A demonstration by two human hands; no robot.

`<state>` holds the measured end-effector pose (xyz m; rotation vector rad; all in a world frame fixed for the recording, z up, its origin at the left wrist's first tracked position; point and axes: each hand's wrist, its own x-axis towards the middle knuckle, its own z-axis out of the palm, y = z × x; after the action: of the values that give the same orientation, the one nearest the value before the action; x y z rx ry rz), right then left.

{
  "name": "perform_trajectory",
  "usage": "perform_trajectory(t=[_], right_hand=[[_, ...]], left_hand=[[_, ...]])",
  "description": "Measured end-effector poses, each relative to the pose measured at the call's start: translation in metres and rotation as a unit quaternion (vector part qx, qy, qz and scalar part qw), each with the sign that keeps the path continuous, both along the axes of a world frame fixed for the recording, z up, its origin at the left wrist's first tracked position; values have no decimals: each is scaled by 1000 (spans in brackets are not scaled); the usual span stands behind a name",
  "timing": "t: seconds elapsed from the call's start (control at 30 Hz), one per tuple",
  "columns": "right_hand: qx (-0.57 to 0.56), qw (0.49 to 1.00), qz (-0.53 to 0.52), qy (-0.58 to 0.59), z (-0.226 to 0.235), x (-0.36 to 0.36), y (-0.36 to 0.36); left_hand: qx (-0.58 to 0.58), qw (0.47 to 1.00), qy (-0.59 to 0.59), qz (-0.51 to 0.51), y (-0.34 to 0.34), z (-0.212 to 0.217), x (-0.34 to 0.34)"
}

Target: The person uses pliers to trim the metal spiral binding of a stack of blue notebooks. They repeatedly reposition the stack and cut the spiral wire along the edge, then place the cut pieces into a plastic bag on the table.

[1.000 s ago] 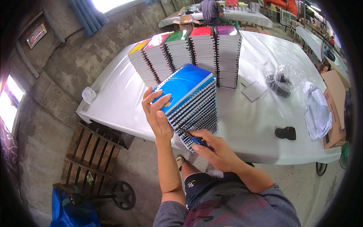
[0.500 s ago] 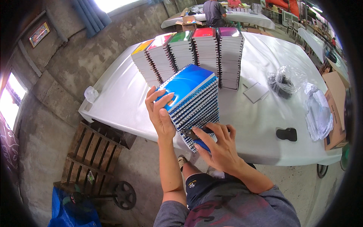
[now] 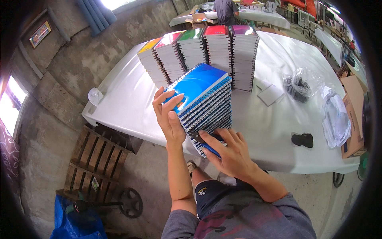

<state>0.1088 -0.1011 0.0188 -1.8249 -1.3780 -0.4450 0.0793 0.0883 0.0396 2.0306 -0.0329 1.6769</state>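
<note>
A stack of blue-covered spiral notebooks (image 3: 201,85) stands at the near edge of the white-covered table, its coiled spines facing me. My left hand (image 3: 169,117) steadies its left side, fingers bent over the corner of the top cover and thumb upright along the spines. My right hand (image 3: 229,147) is closed round the blue-and-black handles of a plier-like hand tool (image 3: 211,147). The dark head of that tool lies against the coils low on the stack, near the left corner. Its jaw tips are too small to make out.
Behind stand tall stacks of spiral notebooks (image 3: 217,51) with yellow, pink, green, red and purple covers. On the table's right lie white cards (image 3: 270,95), a plastic bag of black coils (image 3: 298,85), a black flat piece (image 3: 302,140) and a bundle in clear plastic (image 3: 334,117) beside a cardboard box (image 3: 352,115).
The view has shifted slightly. My right hand and the tool have tilted a little and remain at the lower coils; my left hand keeps its place on the stack.
</note>
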Motion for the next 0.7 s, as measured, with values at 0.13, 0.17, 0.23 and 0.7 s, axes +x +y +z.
perform_trajectory(t=[0.13, 0.17, 0.23, 0.7], right_hand=[[-17, 951, 150, 271, 5, 1, -5], [-25, 914, 192, 355, 8, 3, -6], [-82, 805, 253, 530, 14, 16, -9], [-17, 998, -36, -44, -3, -1, -4]], left_hand=[[4, 1000, -18, -11, -1, -1, 1], [4, 1000, -19, -11, -1, -1, 1], [2, 1000, -21, -12, -1, -2, 1], [3, 1000, 16, 18, 0, -1, -1]])
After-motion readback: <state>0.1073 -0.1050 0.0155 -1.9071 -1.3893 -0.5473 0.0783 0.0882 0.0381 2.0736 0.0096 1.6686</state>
